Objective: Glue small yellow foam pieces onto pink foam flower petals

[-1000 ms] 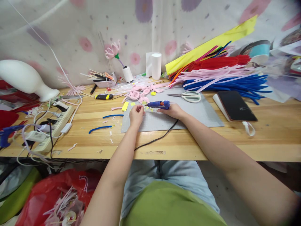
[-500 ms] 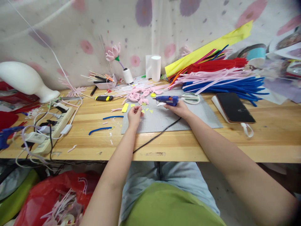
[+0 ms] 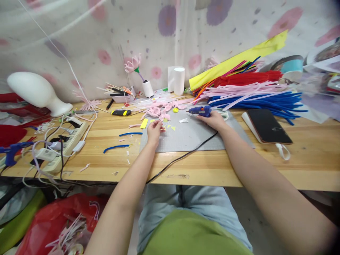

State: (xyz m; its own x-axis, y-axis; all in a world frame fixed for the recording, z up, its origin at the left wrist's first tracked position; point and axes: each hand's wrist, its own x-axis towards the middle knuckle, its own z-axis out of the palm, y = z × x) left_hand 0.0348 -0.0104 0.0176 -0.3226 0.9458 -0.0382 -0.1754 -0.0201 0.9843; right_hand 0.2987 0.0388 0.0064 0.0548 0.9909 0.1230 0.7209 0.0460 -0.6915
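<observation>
Glue gun: the blue glue gun (image 3: 203, 111) is in my right hand (image 3: 214, 119), over the grey mat (image 3: 191, 138), its nozzle facing left and well apart from my other hand.
Right fingers: wrapped around the gun's grip; whether one presses the trigger, I cannot tell.
Left fingers: my left hand (image 3: 154, 133) is by the mat's left part, its fingertips together in a pinch; anything between them is too small to make out.
Whole flower: one pink flower (image 3: 133, 64) with a green base stands upright in a white holder (image 3: 147, 88), and I judge that one complete.
Pink loops: the pink petal pieces (image 3: 155, 112) lie heaped at the mat's far edge; they look already bent to shape, though I cannot tell how many are joined.
Yellow bits: the yellow scraps (image 3: 173, 128) lie loose near my left hand, cut but not attached to anything; a yellow disc (image 3: 175, 110) lies beside the pink heap.
White bits: a small white bunch (image 3: 183, 120) lies on the mat between my hands, apparently unattached.
Unused stock: the pink stems (image 3: 239, 92) and blue stems (image 3: 260, 103) are piled at the right of the surface (image 3: 92, 148), mostly straight and apparently unworked.
</observation>
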